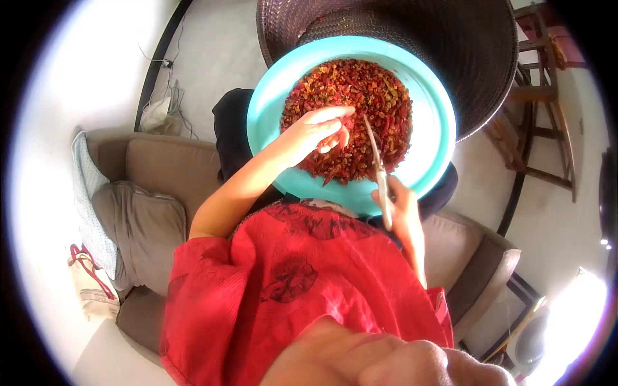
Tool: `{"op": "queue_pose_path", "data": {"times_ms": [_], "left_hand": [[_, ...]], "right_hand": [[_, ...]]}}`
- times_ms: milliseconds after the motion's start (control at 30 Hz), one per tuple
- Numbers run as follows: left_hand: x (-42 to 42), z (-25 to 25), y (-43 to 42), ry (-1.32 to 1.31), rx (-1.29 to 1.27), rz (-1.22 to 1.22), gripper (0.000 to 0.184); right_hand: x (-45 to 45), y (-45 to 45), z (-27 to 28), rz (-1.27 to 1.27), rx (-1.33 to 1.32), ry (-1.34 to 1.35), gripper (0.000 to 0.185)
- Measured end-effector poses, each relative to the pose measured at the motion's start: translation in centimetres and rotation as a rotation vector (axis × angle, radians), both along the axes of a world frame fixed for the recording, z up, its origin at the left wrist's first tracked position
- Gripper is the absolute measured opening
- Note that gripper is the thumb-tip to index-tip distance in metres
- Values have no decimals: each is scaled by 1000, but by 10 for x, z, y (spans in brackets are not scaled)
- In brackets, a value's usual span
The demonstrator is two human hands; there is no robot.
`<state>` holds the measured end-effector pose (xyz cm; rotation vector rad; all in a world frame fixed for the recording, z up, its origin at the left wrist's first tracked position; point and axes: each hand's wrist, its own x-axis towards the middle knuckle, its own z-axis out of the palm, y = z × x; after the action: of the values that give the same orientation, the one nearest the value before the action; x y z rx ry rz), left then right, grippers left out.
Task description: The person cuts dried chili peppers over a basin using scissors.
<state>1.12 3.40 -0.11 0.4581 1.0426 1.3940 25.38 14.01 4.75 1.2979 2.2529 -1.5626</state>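
Note:
A large turquoise basin (432, 138) rests across my lap, with a heap of dried red chilies (360, 83) in it, many in short pieces. My left hand (322, 132) is over the heap, its fingers bent and drawn together. Red shows at the fingertips, but I cannot make out what they hold against the chilies. By the basin's near right rim, my right hand (402, 209) is wrapped around the pale handles of a pair of scissors (377, 157). The scissor blades point away from me over the chilies, their tips close to my left fingertips.
A big dark woven basket (473, 64) stands just beyond the basin. Brown sofa seats (170, 161) lie on both sides of me, with a grey cushion (138, 225) at left. A wooden chair (541, 96) is at right. Cables (172, 96) trail along the left wall.

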Motion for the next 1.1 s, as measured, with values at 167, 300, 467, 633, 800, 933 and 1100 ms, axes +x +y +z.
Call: {"op": "queue_pose_path", "data": {"times_ms": [167,300,467,633,800,933,1100], "left_hand": [[-5,4,2,153,35,18,50],[-4,6,3,225,-2,24,51],[-10,3,-1,220,-9,50,36],[-12,0,-6,208,-62,175,11],[-13,5,-7,279,-107,217,11],[-15,4,-8,324,-127,242,10],[-15,9,-9,333,-133,231,10]], "right_hand": [[-8,-5,-2,102,27,25,36],[-15,-8,-5,116,62,-2,34],[-14,-9,-14,38,-9,42,33],[-14,-7,-22,12,-31,72,33],[-16,-12,-30,-39,-109,95,38],[-16,-12,-28,34,-79,124,41],[-18,-11,-27,49,-32,99,40]]}}
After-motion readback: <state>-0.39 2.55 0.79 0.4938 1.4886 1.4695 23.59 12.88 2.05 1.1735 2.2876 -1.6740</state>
